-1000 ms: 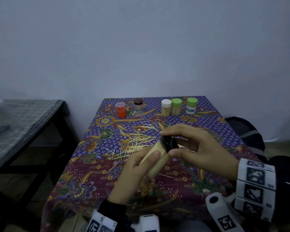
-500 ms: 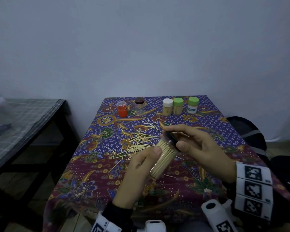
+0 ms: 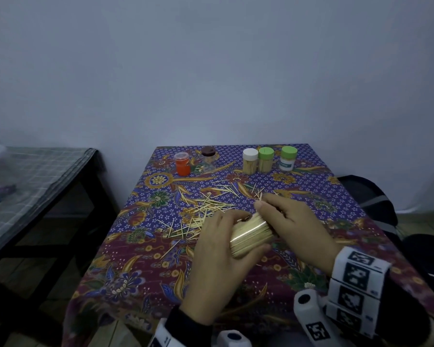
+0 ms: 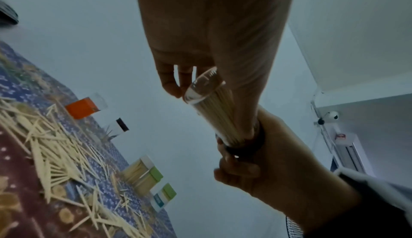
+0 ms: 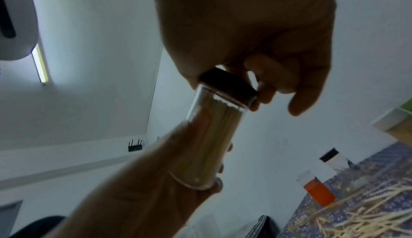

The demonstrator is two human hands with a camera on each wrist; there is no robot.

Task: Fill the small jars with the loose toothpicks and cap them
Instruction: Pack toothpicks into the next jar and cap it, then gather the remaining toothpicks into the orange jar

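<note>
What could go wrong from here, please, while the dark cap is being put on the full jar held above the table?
1. The jar is packed with toothpicks right up to the dark cap; tips could catch under the rim and stop it seating.
2. The left hand holds the jar tilted in mid-air, so a slipped grip by the right hand might spill it.
3. A spill would land among the loose toothpicks already on the tablecloth.

Both grips (image 3: 218, 249) (image 3: 293, 221) curled (fingers clasped) — raised

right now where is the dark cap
The dark cap sits on the mouth of the clear jar above the table's near middle, gripped by the right hand; the left hand holds the jar's body.
</note>
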